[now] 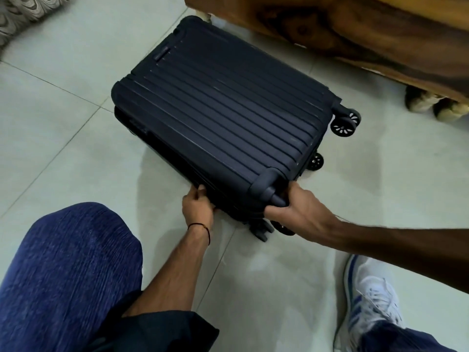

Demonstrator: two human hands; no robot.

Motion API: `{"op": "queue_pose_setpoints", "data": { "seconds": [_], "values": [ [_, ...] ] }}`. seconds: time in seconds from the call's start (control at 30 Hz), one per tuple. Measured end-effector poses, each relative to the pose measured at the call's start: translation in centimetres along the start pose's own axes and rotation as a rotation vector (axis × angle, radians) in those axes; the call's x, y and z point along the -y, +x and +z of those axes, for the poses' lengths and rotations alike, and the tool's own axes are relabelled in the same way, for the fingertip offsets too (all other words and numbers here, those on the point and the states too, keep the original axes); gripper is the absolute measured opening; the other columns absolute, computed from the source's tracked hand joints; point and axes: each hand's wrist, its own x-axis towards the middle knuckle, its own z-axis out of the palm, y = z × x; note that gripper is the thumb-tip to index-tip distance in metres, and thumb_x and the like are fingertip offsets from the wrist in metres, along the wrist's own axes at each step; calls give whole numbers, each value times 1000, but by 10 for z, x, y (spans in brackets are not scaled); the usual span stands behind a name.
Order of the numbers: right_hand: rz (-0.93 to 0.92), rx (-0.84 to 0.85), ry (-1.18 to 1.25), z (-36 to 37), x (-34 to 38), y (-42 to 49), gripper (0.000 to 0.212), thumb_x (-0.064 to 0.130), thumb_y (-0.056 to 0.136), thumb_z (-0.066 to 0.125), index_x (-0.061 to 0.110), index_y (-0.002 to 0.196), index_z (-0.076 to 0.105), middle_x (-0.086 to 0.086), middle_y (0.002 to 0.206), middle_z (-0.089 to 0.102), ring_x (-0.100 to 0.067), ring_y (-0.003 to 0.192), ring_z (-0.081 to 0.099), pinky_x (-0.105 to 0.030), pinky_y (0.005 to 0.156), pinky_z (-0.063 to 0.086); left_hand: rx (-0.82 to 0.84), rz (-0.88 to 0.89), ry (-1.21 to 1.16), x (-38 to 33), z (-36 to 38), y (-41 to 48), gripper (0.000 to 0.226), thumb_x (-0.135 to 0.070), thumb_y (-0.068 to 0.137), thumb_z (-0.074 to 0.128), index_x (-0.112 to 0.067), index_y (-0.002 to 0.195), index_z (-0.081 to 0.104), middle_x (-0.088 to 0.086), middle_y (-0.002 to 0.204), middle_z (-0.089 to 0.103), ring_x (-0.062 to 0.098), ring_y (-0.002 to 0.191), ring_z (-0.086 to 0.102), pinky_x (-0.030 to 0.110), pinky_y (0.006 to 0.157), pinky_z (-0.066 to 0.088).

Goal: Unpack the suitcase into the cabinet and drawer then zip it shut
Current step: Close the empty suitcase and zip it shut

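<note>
Pale floor tiles (pixel 76 148) carry a dark suitcase (pixel 223 110) lying flat. The left hand (pixel 198 207) pinches its near side seam, and the right hand (pixel 299 207) grips its near corner.

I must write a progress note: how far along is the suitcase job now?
Done: the suitcase lies flat on the floor, lid down; whether it was emptied cannot be told. In hand: the left hand pinches the side seam near the corner, and the right hand grips that wheel corner. Left: the zip's state is not visible, so either opening and unpacking or only zipping remains.
</note>
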Motion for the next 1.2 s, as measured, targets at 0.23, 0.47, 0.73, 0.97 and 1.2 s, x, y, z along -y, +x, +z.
{"op": "queue_pose_setpoints", "data": {
  "seconds": [0.23, 0.47, 0.73, 0.97, 1.2],
  "values": [
    [-81, 50, 49, -13, 34, -4, 40, 40, 86, 64, 12, 108, 48, -3, 90, 65, -16, 77, 64, -31, 59, 49, 88, -127, -237, -18, 11, -4, 35, -1, 97, 35, -12, 108, 66, 4, 91, 67, 23, 85, 62, 33, 69, 57],
    [-28, 124, -87, -3, 10, 11, 48, 43, 88, 62, 11, 115, 40, -5, 96, 63, -15, 83, 62, -33, 69, 53, 38, -157, -362, -15, 19, -8, 32, -22, 103, 39, -15, 125, 61, 4, 103, 68, 22, 92, 65, 27, 58, 56],
    [-290, -120, -149, -42, -21, 26, 67, 84, 78, 45, 18, 85, 55, -1, 74, 63, -16, 65, 58, -41, 60, 50, -163, 88, -211, -14, 36, -13, 32, -26, 99, 42, -14, 122, 60, 8, 115, 62, 29, 107, 62, 35, 92, 52],
    [-518, -600, -426, -111, -14, 98, 45, 52, 90, 57, 14, 110, 46, -8, 115, 44, -23, 101, 42, -39, 89, 44, -328, 762, 361, -54, 57, -66, 59, -40, 94, 54, -6, 141, 41, 19, 141, 32, 28, 123, 37, 35, 99, 33],
    [-252, -339, -362, -146, -11, 149, 90, 80, 81, 52, 14, 140, 35, -12, 134, 45, -29, 118, 46, -47, 100, 42, -25, 670, 457, -22, 63, -93, 114, -51, 75, 76, -22, 156, 1, 5, 160, -24, 24, 150, -9, 42, 119, 21]
  ]
}}
